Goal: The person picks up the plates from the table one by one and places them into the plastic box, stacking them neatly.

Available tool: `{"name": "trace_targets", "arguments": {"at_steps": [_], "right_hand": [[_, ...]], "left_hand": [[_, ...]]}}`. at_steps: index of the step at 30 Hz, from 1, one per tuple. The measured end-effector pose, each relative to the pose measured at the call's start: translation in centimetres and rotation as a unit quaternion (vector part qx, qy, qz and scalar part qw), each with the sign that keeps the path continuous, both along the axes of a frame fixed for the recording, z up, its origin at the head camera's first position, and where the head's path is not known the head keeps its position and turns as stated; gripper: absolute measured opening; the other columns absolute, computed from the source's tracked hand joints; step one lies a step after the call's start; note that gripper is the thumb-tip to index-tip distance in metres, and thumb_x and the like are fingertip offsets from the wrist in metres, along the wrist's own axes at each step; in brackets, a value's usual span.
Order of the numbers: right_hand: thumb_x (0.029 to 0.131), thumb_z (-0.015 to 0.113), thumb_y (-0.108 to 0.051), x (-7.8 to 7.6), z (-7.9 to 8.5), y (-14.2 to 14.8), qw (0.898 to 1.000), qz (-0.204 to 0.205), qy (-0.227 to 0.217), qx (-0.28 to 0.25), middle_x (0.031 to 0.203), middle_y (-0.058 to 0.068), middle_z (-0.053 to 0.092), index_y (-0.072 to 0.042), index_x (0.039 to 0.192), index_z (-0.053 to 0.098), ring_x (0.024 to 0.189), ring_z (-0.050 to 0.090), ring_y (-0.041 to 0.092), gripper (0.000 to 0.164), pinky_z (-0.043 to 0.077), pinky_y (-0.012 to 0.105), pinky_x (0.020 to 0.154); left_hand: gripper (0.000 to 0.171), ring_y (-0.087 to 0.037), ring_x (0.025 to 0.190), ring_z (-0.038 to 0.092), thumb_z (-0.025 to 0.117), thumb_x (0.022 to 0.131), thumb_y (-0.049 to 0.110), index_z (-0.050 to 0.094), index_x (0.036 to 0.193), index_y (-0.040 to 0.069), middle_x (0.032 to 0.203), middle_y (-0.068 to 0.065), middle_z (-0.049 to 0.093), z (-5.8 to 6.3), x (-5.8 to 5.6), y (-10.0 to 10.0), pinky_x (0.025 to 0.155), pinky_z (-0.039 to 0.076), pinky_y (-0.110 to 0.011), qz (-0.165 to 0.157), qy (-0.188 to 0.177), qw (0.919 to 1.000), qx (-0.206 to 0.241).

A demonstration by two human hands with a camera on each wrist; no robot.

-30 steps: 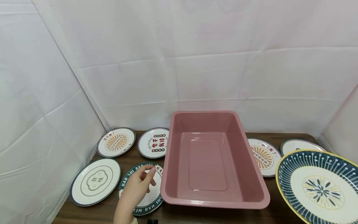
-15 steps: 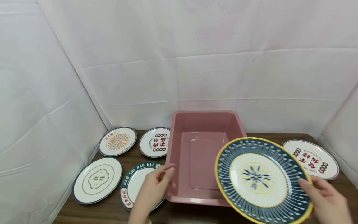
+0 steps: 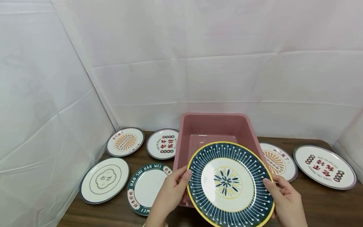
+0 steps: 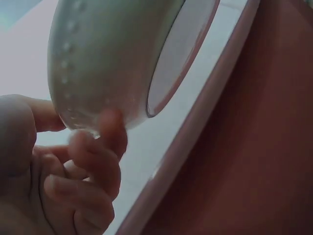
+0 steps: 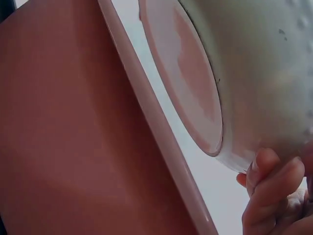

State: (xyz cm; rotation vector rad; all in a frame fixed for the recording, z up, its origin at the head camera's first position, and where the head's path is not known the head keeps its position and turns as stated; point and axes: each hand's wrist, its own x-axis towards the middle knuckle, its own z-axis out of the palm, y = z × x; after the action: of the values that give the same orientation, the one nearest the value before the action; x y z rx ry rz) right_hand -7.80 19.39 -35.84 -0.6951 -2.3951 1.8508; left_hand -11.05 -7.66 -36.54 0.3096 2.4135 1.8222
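Observation:
A large plate [image 3: 228, 201] with a dark blue patterned border and yellow rim is held up in front of the pink basin [image 3: 214, 118], hiding its near part. My left hand [image 3: 171, 190] grips the plate's left edge, thumb on top and fingers beneath. At the right edge my right hand [image 3: 286, 198] holds it the same way. Both wrist views show the plate's pale underside [image 4: 107, 54] from below, with fingers [image 5: 274, 181] curled under the rim. The basin's side [image 5: 73, 122] stands close by.
White plates lie on the brown wooden table [image 3: 85, 217]. Left of the basin are an orange sunburst plate [image 3: 125, 142], a red-lettered plate [image 3: 163, 144], a plain-centred plate [image 3: 103, 181] and a green-rimmed plate [image 3: 150, 186]. Right are another sunburst plate [image 3: 279, 160] and red-lettered plate [image 3: 324, 167]. White cloth [image 3: 215, 63] hangs behind.
The blue-bordered plate has moved left from the far right to the front of the basin. My left hand has moved right and taken hold of its left edge.

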Motion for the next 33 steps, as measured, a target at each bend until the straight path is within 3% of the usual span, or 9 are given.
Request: {"name": "trace_targets", "arguments": {"at_steps": [2, 6, 9, 13, 20, 28, 33], "right_hand": [[0.079, 0.046, -0.049, 0.0, 0.0, 0.0, 1.000, -0.001, -0.004, 0.002, 0.065, 0.005, 0.058, -0.011, 0.117, 0.038, 0.039, 0.047, 0.020, 0.054, 0.039, 0.031, 0.034], [0.078, 0.045, -0.051, -0.2, 0.1, 0.0, 1.000, -0.003, -0.010, 0.012, 0.070, 0.005, 0.059, -0.011, 0.121, 0.037, 0.045, 0.052, 0.019, 0.059, 0.043, 0.031, 0.039], [0.077, 0.045, -0.052, -0.4, 0.2, 0.0, 1.000, -0.007, -0.006, 0.020, 0.078, 0.006, 0.061, -0.008, 0.123, 0.036, 0.055, 0.058, 0.017, 0.064, 0.046, 0.030, 0.048], [0.077, 0.049, -0.049, -0.6, 0.5, 0.6, 1.000, 0.014, -0.005, -0.005, 0.082, 0.007, 0.062, -0.006, 0.124, 0.033, 0.063, 0.060, 0.020, 0.066, 0.048, 0.034, 0.054], [0.077, 0.052, -0.047, -1.0, 1.4, 1.5, 0.996, 0.081, -0.021, 0.026, 0.084, 0.010, 0.062, -0.007, 0.127, 0.029, 0.063, 0.060, 0.022, 0.067, 0.047, 0.035, 0.053], [0.078, 0.053, -0.043, -1.8, 2.9, 1.7, 0.990, 0.103, 0.042, 0.084, 0.088, 0.009, 0.062, -0.004, 0.121, 0.036, 0.067, 0.060, 0.015, 0.061, 0.048, 0.027, 0.056], [0.077, 0.052, -0.045, -2.3, 3.9, 1.6, 0.985, 0.102, 0.053, 0.126, 0.086, 0.007, 0.063, -0.005, 0.121, 0.038, 0.063, 0.056, 0.014, 0.061, 0.046, 0.024, 0.053]], "left_hand": [[0.044, -0.013, 0.058, 0.056, 0.046, 0.084, 0.038, 0.045, 0.120, 0.013, 0.074, -0.001, 0.060, 0.2, 0.1, 0.2, 0.051, 0.047, -0.028, -0.008, -0.007, 0.9996, 0.025], [0.041, -0.016, 0.061, 0.059, 0.052, 0.083, 0.025, 0.045, 0.119, 0.005, 0.076, -0.005, 0.061, 1.6, 0.6, 0.6, 0.051, 0.047, -0.028, -0.016, -0.026, 0.9970, 0.071], [0.040, -0.018, 0.061, 0.059, 0.052, 0.083, 0.017, 0.044, 0.119, 0.001, 0.076, -0.008, 0.062, 2.5, 1.0, 0.8, 0.050, 0.048, -0.030, -0.015, -0.036, 0.9960, 0.081], [0.039, -0.017, 0.060, 0.060, 0.053, 0.083, 0.016, 0.045, 0.118, 0.000, 0.075, -0.008, 0.062, 2.3, 1.0, 0.9, 0.049, 0.047, -0.031, -0.016, -0.047, 0.9955, 0.080], [0.043, -0.013, 0.062, 0.059, 0.056, 0.080, 0.026, 0.046, 0.118, 0.009, 0.073, 0.000, 0.062, 0.3, 0.0, 0.8, 0.053, 0.047, -0.025, -0.003, -0.047, 0.9978, 0.047], [0.043, -0.011, 0.056, 0.055, 0.055, 0.080, 0.031, 0.046, 0.119, 0.016, 0.071, 0.004, 0.062, 2.5, -0.7, 0.3, 0.041, 0.038, -0.022, 0.003, 0.025, 0.9993, -0.028], [0.043, -0.010, 0.056, 0.054, 0.054, 0.081, 0.032, 0.045, 0.120, 0.017, 0.073, 0.005, 0.062, 3.6, -1.0, 0.0, 0.042, 0.039, -0.022, 0.003, 0.051, 0.9972, -0.054]]}}
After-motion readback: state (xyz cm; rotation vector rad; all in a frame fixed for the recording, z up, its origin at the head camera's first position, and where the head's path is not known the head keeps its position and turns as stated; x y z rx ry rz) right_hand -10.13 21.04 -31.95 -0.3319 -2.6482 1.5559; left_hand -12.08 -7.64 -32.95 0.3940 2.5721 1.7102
